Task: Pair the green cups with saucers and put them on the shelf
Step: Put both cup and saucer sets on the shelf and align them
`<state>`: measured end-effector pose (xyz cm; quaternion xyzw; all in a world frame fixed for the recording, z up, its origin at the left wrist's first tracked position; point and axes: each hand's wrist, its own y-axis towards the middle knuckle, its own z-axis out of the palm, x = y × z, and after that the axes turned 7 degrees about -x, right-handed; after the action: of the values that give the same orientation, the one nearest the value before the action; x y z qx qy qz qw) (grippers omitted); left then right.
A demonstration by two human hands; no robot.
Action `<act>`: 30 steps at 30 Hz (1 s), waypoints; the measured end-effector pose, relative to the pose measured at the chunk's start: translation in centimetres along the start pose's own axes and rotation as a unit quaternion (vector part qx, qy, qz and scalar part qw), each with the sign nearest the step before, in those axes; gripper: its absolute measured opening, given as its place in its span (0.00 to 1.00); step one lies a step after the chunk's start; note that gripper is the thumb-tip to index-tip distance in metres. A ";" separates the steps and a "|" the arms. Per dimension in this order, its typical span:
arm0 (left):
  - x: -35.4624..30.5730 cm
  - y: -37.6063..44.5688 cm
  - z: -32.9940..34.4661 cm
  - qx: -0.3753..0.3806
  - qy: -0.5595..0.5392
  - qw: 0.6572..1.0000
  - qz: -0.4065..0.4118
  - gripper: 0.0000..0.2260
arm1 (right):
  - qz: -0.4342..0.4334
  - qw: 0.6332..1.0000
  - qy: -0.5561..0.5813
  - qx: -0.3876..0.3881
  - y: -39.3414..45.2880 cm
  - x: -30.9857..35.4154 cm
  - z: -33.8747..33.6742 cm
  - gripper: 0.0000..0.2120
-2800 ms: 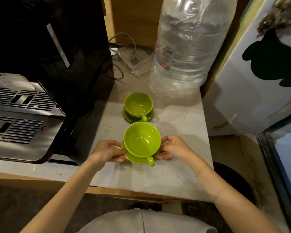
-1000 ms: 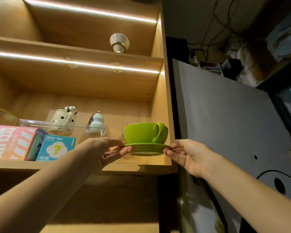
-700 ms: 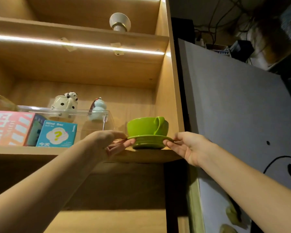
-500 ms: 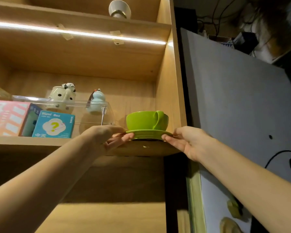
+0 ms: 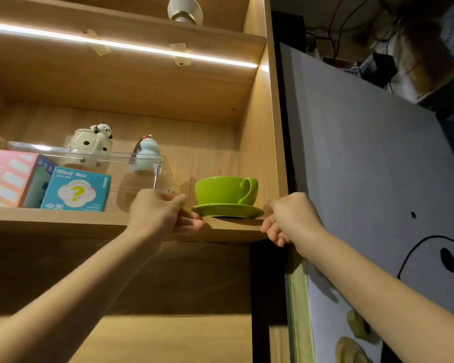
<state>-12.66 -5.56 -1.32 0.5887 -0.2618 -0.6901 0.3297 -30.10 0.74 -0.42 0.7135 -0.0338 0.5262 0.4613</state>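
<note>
Since half a second back: the glossy green ceramic cup (image 5: 226,189) on its matching green saucer (image 5: 227,210) has gone from carried-at-the-lip to seated on the light wooden shelf (image 5: 63,218), at the right end, just beside the cabinet's side panel (image 5: 260,142). Right hand (image 5: 291,218) has come off the saucer rim; it now sits apart from it, fingers curled loosely, pinching nothing. Left hand (image 5: 160,210) is still close in, fingertips (image 5: 194,224) on the shelf's front edge just under the saucer's left rim; whether they touch the saucer I cannot tell. Thumb and fingers look slack, not clamped.

Cup upright, handle toward the viewer's right. Saucer sits near the front edge of the board (its near rim looks about level with that edge).

Risks, as judged from here: the left fingers, drawn out carelessly, could drag the saucer forward and tip it off the edge. The cup rests loose on glazed ceramic, so a knock to the saucer could slide it. A clear plastic display case (image 5: 131,169) stands close on the left; a push further in must stay clear of it.

Also differing: the view has tilted down a little and closed in, so less of the upper shelf shows.
</note>
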 end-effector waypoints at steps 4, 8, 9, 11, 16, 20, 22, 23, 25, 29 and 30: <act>2.3 -2.7 -0.8 -0.069 0.270 0.884 0.376 0.16 | -0.294 0.944 -0.128 -0.075 -2.3 -2.0 -0.4 0.18; 4.3 -3.1 -0.6 0.055 0.389 0.835 0.386 0.34 | -0.351 0.905 -0.236 0.039 -3.0 -4.2 0.0 0.26; 4.7 -2.9 -0.6 0.061 0.410 0.824 0.386 0.36 | -0.357 0.896 -0.261 0.050 -2.9 -4.5 0.1 0.27; 5.1 -2.8 -0.4 0.052 0.434 0.814 0.382 0.38 | -0.358 0.889 -0.280 0.049 -2.6 -4.9 0.3 0.27; 5.3 -3.1 0.6 0.032 0.462 0.796 0.391 0.37 | -0.335 0.885 -0.322 0.031 -2.0 -5.0 0.8 0.28; 5.5 -2.8 0.9 0.028 0.475 0.787 0.392 0.37 | -0.318 0.883 -0.341 0.038 -1.5 -5.2 0.8 0.28; 5.5 -2.8 1.0 0.021 0.495 0.771 0.399 0.38 | -0.315 0.886 -0.337 0.040 -1.3 -5.3 0.9 0.28; 5.5 -2.9 1.0 0.015 0.504 0.764 0.402 0.39 | -0.315 0.886 -0.338 0.040 -1.2 -5.3 0.9 0.28; 5.5 -2.9 1.1 -0.001 0.499 0.764 0.410 0.38 | -0.317 0.884 -0.342 0.039 -1.0 -5.3 1.0 0.28; 5.7 -3.0 1.2 -0.013 0.494 0.768 0.407 0.37 | -0.320 0.878 -0.355 0.034 -1.2 -5.4 1.2 0.29; 5.8 -3.1 1.2 -0.013 0.496 0.768 0.405 0.37 | -0.321 0.874 -0.364 0.030 -1.3 -5.4 1.2 0.29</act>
<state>-14.80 -8.00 -7.19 0.6838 -0.2674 -0.1081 0.6702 -30.96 -1.75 -5.49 0.8396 0.0474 0.0529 0.5385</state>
